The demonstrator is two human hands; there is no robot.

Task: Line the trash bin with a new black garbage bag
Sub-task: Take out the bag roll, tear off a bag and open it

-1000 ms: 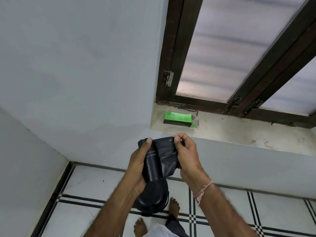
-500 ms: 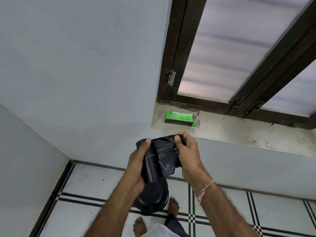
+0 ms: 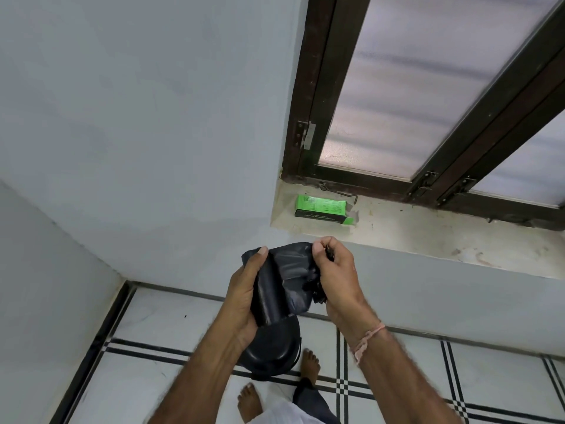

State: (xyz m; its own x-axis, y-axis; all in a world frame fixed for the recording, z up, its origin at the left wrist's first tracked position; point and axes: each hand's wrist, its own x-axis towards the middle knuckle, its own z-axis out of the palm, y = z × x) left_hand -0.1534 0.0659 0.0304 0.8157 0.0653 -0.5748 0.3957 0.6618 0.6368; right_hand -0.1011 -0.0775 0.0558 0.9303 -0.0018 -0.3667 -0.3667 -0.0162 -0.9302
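Note:
A roll of black garbage bags (image 3: 270,296) stands upright in my left hand (image 3: 244,296), thumb pressed on its top. My right hand (image 3: 336,280) pinches the loose end of the outer black bag (image 3: 295,267), which is partly peeled off the roll and bunched under the fingers. Below the roll, a round black lid or bin part (image 3: 272,350) is pressed against my left palm and wrist. The trash bin itself is not in view.
A green box (image 3: 321,208) lies on the window sill (image 3: 428,237) under a dark wooden window frame (image 3: 308,102). Grey walls meet at a corner on the left. White floor tiles with black lines (image 3: 171,325) and my bare feet (image 3: 310,364) are below.
My right hand has pulled the loose bag end a little further off the roll and gathered more of it. The left hand keeps the roll still.

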